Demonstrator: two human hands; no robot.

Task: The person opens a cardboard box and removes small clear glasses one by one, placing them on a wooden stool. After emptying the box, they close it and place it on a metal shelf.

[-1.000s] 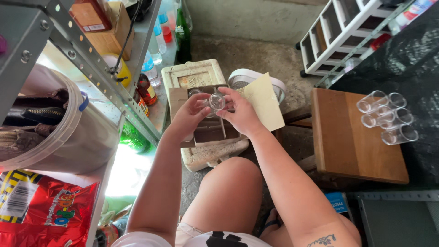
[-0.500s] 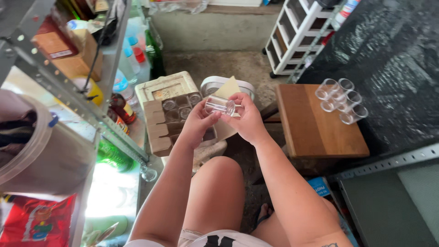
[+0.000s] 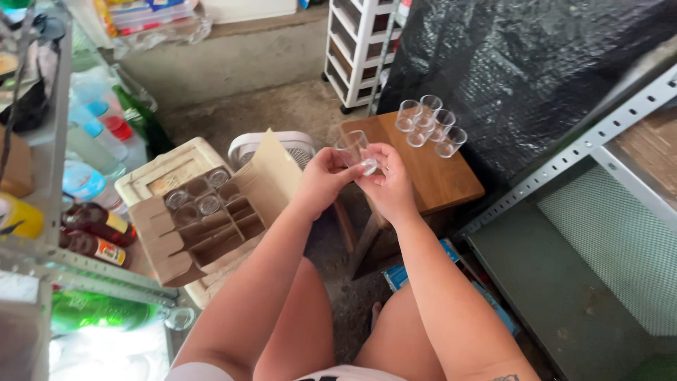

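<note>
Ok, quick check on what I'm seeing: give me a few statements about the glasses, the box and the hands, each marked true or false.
1. Both hands hold one small clear glass: the left hand and the right hand. True.
2. The wooden stool carries no glasses. False: a cluster of clear glasses stands on it.
3. The cardboard divider box is full. False: only a few cells hold glasses.
4. Bottles lie on the metal shelf at left. True.

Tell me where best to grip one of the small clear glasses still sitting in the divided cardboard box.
Probably by the rim, from straight above. The glasses stand upright in the cardboard box, whose dividers wall off their sides, leaving only the open mouths exposed for fingertips.
</note>
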